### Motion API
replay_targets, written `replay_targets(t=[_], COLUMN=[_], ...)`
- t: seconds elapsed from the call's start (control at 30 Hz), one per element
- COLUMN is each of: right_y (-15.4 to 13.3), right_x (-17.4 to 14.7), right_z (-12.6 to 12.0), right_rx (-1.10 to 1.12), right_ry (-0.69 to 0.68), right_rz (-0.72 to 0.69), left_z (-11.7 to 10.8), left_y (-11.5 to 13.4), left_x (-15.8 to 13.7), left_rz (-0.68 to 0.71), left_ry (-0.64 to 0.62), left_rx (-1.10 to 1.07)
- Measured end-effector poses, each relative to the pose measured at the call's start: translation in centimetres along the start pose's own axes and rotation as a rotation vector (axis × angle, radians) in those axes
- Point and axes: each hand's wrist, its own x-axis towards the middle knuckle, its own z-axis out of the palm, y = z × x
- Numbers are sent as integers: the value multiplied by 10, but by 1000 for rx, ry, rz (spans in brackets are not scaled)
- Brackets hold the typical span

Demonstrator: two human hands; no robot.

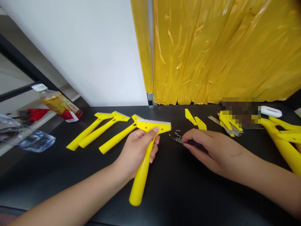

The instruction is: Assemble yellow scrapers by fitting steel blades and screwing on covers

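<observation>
My left hand (141,147) is closed around a yellow scraper (141,175), thumb on its head near a plate with two holes. A metal blade edge shows along the top of that head. My right hand (211,147) is closed on a dark, slim screwdriver (197,145), mostly hidden by the fingers. Its thin shaft points left into a small pile of screws (178,138) on the black table. Beyond the screws lie two loose yellow plates (190,117). To the left of my left hand, three more yellow scrapers (98,130) rest side by side.
A drink bottle (58,103) leans at the back left beside a clear plastic bag (35,138). At the right are stacked yellow plates and blades (229,122), a white case (271,111) and more yellow scraper handles (284,144). Yellow plastic sheeting (211,53) hangs behind the table.
</observation>
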Motion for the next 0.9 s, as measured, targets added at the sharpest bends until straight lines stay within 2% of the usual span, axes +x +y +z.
replay_targets(t=[0.9], right_y=[0], right_x=[1], right_z=[-3], right_rx=[-57], right_ry=[4], right_rz=[-12], left_z=[0], left_y=[0], left_x=[0], left_rz=[-10], left_ry=[-31], left_rx=[29])
